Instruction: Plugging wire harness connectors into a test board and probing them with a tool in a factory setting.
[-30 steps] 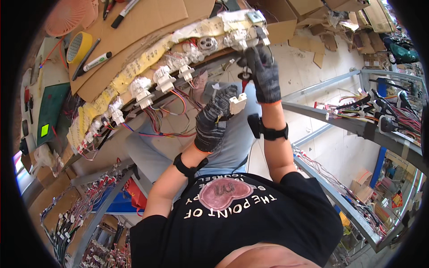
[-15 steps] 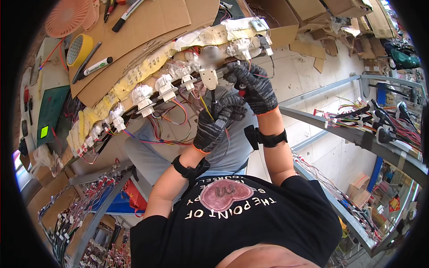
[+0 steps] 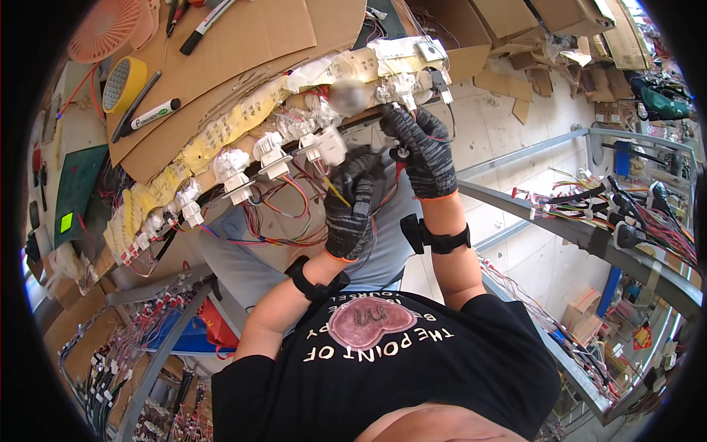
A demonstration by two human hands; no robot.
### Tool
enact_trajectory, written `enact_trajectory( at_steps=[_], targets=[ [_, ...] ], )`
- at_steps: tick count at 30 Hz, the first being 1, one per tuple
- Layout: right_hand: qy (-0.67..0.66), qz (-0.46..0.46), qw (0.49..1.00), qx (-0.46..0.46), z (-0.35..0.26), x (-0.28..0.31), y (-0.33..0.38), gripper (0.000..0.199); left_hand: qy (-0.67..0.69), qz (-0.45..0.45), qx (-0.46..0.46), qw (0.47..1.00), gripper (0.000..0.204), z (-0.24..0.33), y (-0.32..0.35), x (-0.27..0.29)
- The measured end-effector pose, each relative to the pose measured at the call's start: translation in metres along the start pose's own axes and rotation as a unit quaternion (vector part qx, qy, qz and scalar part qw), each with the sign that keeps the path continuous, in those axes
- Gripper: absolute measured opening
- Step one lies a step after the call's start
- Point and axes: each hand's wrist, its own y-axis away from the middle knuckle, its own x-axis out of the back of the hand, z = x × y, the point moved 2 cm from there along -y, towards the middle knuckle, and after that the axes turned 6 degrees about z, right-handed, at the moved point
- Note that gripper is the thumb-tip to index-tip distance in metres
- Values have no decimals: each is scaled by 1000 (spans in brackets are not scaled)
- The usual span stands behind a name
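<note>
My left hand [image 3: 350, 210], in a grey-and-black knitted glove, is closed with its fingertips at a white plastic connector block [image 3: 332, 145], which sits tilted at the edge of the board. A short yellow wire [image 3: 336, 190] crosses that hand. My right hand [image 3: 427, 155], gloved alike, is pinched near a red wire [image 3: 398, 172] with a small dark and pale end by the fingertips. Its other fingers curl below the white connectors [image 3: 398, 90] at the board's right end. Fingers hide part of what each hand grips.
The wiring board [image 3: 254, 110], edged with yellow paper tape, carries several white connectors and hanging wires. Behind it lie cardboard [image 3: 250, 44], a marker [image 3: 155, 114], a tape roll [image 3: 124, 85] and a pink fan [image 3: 107, 29]. A metal frame [image 3: 530, 210] bearing wire bundles stands right.
My left hand has come up to the white connector block, which has tilted and shifted slightly left and down. My right hand has moved slightly, still pinched, and more red wire shows below it.
</note>
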Motion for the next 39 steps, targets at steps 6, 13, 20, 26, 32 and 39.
enact_trajectory(
  at_steps=[6, 13, 20, 26, 32, 39],
  targets=[
    [14, 26, 999, 15, 3, 4, -5, 15, -164, 59, -153, 973, 20, 9, 9, 3],
    [58, 33, 998, 15, -2, 1, -5, 16, -316, 99, -245, 911, 18, 0, 20, 9],
    [72, 41, 996, 23, -6, 1, -3, 16, 170, 83, 33, 981, 54, 0, 29, 0],
    [73, 38, 997, 14, -9, -2, -2, 16, 145, -42, -25, 988, 54, -11, 26, 15],
    [75, 97, 992, 25, -8, -9, 2, 14, -131, -169, -83, 973, 45, 12, 27, 27],
    [323, 301, 791, 424, -4, 22, 49, 22, -282, -26, -341, 896, 44, 46, 18, 29]
  ],
)
